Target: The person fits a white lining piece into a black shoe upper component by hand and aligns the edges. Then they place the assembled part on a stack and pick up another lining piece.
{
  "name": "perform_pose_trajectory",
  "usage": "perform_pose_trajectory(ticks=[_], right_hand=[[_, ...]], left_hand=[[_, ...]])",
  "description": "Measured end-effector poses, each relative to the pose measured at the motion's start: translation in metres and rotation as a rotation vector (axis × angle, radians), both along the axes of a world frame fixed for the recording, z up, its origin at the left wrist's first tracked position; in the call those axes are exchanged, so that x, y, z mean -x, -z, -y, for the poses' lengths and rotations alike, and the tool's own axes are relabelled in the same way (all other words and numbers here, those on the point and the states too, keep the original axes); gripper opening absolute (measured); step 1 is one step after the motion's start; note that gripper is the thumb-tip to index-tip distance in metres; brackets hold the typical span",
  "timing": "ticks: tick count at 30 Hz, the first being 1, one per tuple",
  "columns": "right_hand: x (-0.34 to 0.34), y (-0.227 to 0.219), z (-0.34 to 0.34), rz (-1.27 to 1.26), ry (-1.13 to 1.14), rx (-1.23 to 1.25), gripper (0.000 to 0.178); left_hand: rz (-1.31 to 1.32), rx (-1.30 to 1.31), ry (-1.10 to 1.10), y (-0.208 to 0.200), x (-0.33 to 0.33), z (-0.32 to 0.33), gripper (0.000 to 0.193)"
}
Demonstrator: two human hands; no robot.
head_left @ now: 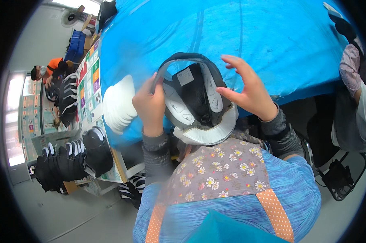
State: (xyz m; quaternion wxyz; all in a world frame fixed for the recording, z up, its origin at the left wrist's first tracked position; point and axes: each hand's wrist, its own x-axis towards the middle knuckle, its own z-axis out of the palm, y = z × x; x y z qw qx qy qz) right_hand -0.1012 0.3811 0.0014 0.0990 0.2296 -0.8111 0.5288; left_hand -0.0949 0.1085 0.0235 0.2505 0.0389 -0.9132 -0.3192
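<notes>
A black padded helmet liner (191, 95) is tilted at the near edge of the blue-covered table, its inside facing up. White side pads, a black mesh middle with a pale label and a white padded near edge show. My left hand (149, 103) grips its left rim, fingers closed round the edge. On the right side my right hand (249, 89) is open, thumb and fingers apart, the thumb close to the rim; whether it touches I cannot tell. A stack of white curved pads (120, 104) lies left of my left hand.
The blue cover (272, 44) spreads ahead of me. At left, several black padded pieces (98, 152) line a table with coloured printed sheets. A person in orange (53, 65) works at far left. Another person's sleeve (350, 65) and a black chair (338, 180) are at right.
</notes>
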Motion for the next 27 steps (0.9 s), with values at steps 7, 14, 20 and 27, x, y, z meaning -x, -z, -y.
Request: perform_pose_trajectory(ticks=[7,14,20,27], right_hand=[[0.028,-0.033,0.04,-0.443,-0.005,-0.02,0.031],[0.044,-0.036,0.06,-0.42,-0.017,-0.051,0.022],[0.052,-0.029,0.065,-0.516,0.014,-0.169,0.009],[0.049,-0.035,0.061,-0.486,0.041,-0.258,0.01]], left_hand=[[-0.324,0.306,0.092,-0.001,-0.005,-0.01,0.022],[-0.234,0.205,0.075,-0.009,-0.008,-0.016,0.013],[-0.254,0.136,0.083,-0.007,-0.007,-0.02,0.009],[-0.353,0.216,0.146,-0.018,0.001,-0.028,0.01]])
